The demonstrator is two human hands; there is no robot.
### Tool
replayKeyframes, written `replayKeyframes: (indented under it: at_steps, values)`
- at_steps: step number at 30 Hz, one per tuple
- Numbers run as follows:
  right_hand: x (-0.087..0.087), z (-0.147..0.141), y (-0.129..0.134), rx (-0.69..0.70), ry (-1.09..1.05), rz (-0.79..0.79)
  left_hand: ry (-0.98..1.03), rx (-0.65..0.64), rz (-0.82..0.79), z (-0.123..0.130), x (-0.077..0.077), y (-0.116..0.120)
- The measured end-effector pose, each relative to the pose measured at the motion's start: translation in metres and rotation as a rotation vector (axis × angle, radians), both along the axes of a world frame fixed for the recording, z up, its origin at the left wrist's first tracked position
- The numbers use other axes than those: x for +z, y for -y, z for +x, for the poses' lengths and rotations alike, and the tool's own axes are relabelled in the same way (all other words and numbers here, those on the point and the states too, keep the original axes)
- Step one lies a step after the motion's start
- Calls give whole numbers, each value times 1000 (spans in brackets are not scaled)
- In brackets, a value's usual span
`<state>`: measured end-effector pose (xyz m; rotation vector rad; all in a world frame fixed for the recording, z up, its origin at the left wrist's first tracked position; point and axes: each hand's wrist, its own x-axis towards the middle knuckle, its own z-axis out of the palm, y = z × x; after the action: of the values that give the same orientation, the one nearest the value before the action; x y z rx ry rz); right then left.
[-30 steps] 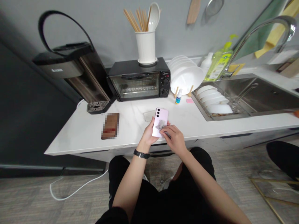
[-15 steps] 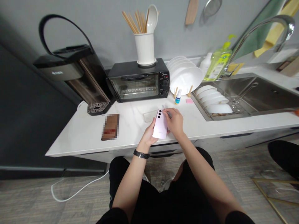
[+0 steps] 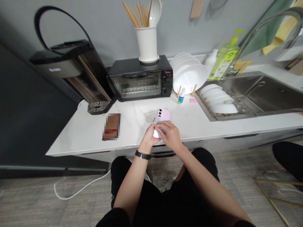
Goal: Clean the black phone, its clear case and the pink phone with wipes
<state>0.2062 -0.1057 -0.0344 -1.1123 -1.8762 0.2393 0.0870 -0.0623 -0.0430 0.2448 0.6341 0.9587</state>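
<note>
Phone [image 3: 165, 116], clamped in left hand [image 3: 149, 136], is part-hidden by right hand [image 3: 171, 134] pinching cloth [image 3: 156, 119].

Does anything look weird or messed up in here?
I see no spill or damage. The white cord lies in a loose loop on the floor, so it looks untidy. The brown thing on the counter is blocky, so I can't tell what it is. What shows of the phone in the left hand looks fine.

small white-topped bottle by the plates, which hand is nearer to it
Right. The right hand, over the phone, is in front of the bottle and slightly left; the left hand, holding the phone, is farther left.
</note>
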Motion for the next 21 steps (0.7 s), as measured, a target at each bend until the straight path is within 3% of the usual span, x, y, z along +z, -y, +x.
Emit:
replayKeyframes:
  at_steps: [4, 8, 13, 21]
  values:
    - [-10, 0, 27, 70, 55, 1, 89, -91, 3, -1, 8, 4]
    - [-15, 16, 34, 13, 65, 4, 94, -106, 24, -1, 11, 6]
    - [-14, 39, 14, -156, 49, 9, 94, -91, 6, 1, 17, 7]
    - [4, 45, -30, -261, -8, -4, 52, -111, 2, 2, 15, 7]
